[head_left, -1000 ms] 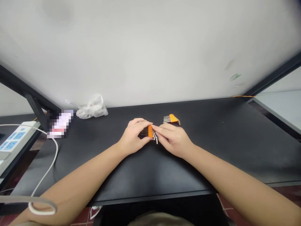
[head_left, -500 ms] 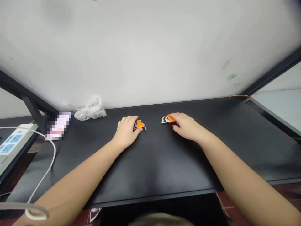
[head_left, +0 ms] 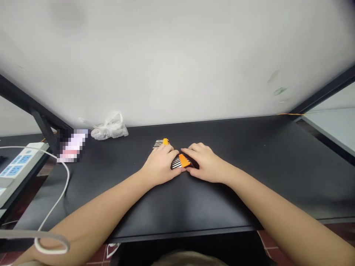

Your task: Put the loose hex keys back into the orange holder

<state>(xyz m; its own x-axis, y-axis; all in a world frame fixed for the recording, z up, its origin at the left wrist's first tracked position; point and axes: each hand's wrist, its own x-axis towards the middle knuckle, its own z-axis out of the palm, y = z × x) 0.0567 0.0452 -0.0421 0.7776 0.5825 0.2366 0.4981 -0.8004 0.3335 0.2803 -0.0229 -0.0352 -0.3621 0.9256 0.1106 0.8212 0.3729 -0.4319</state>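
An orange-holder hex key set (head_left: 183,161) lies on the black table between my two hands, its metal keys pointing left and their bent ends right. My left hand (head_left: 161,164) is closed around its left end, thumb on the near edge and fingers on the far edge. My right hand (head_left: 206,162) closes round its right end in the same way, covering part of the bent ends. A second hex key set (head_left: 165,141), also orange, rests just beyond my left hand's fingers, which partly hide it.
Against the wall at the back left sits a clear plastic bag (head_left: 111,127). Left of it is a pixelated object (head_left: 73,146). A white power strip (head_left: 17,168) and a white cable (head_left: 59,195) are at the far left. Black frame posts (head_left: 327,90) flank the table (head_left: 249,140).
My hands have come together and nearer to me. Both now hold one hex key set, where each had its own before; the other set lies released behind my left hand.
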